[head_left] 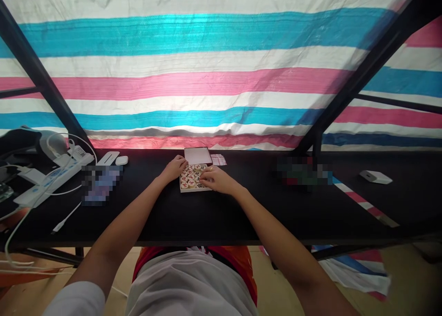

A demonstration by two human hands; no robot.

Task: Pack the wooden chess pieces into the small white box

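Observation:
In the middle of the black table, an open shallow white box holds rows of round Chinese chess pieces marked in red and black. At its left back corner, my left hand grips the side of the box with curled fingers. My right hand reaches over the right side, its fingers bent and pinched on a chess piece that they mostly cover. Just behind stands the box lid, pale inside. A pink-and-white paper lies to the right of the lid.
A white power strip with plugs and cables fills the table's left side. Near it lie a blurred phone-like item and a small white case. To the right are a blurred item and a white charger. A striped sheet hangs behind.

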